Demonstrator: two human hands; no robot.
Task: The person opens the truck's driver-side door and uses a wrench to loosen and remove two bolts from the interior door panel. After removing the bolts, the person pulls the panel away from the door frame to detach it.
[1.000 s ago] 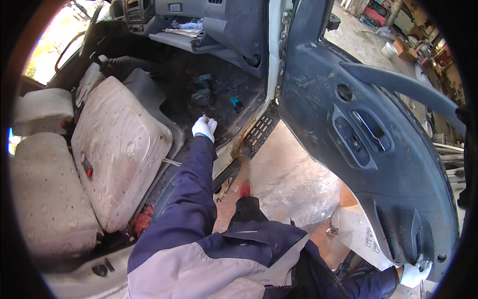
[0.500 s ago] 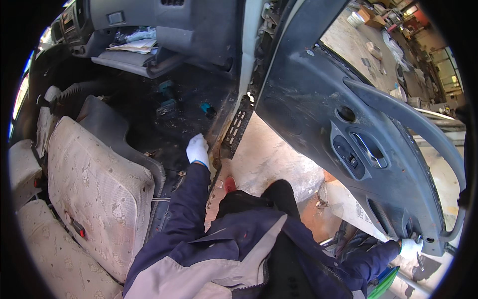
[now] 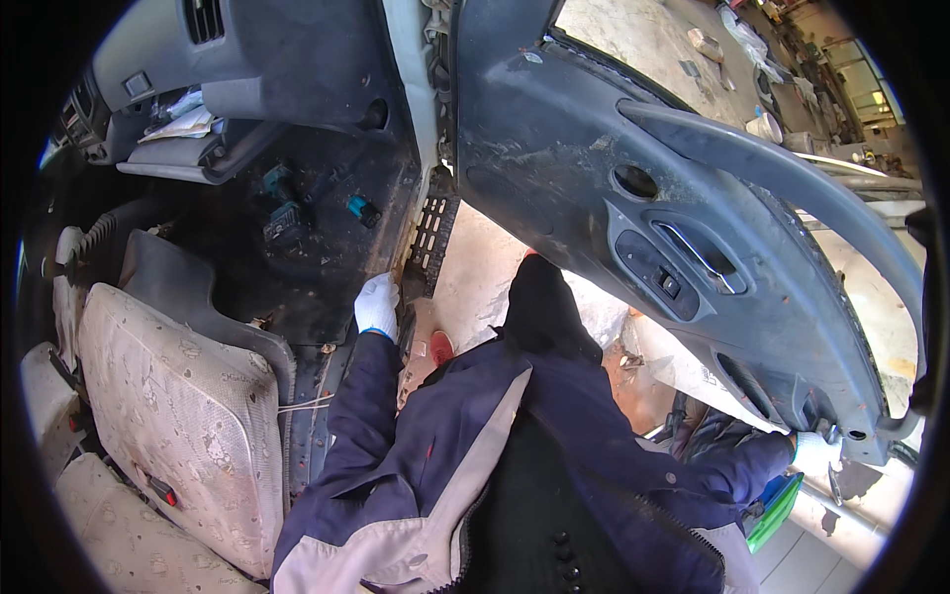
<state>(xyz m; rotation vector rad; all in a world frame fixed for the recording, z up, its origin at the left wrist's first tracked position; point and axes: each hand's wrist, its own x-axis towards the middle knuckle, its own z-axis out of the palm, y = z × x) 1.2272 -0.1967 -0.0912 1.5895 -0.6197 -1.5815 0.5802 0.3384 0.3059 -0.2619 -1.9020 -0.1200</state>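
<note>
My left hand (image 3: 377,304), in a white glove, is closed above the inner edge of the door sill (image 3: 341,371), beside the dark cab floor. Its fingers face away from me, and whatever they hold, if anything, is hidden. At the lower rear corner of the open grey door panel (image 3: 554,168), my right hand (image 3: 817,451), also gloved in white, is closed with its fingers partly hidden. A slim grey metal piece (image 3: 835,483) shows just below it; I cannot tell whether the hand grips it. The panel bears a door handle (image 3: 698,252) and a window switch (image 3: 669,285).
Teal-and-black power tools (image 3: 283,210) and a small teal-black piece (image 3: 363,210) lie on the cab floor (image 3: 327,257). A stained seat (image 3: 178,396) stands at left, under an open glove box (image 3: 188,153) holding papers. A perforated black step (image 3: 432,238) lines the doorway.
My view has shifted, so the cab and door appear farther left. One leg has stepped forward beside the door. Both hands stay closed, the left by the sill and the right at the door's corner.
</note>
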